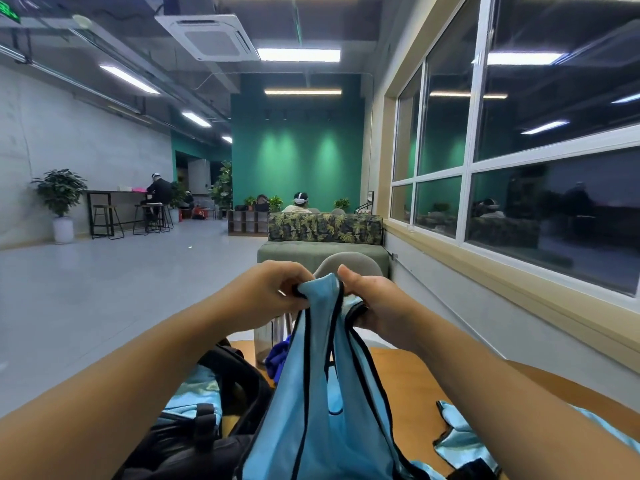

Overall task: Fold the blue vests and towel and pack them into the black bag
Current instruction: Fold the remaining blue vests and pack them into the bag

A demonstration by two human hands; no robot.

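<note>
table (408,403): wooden, under all | black bag (221,441): on table, left, light blue cloth inside | blue vest (325,403): we hold it up over table | left hand (273,292), right hand (374,299): both pinch its top

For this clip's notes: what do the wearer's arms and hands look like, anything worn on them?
Both forearms are bare in the visible frame: no sleeves show. The left hand and right hand have no gloves, and no rings, watch or wristbands can be seen. No markings or cables show on either arm. Fingernails look short and unpainted where visible.
</note>
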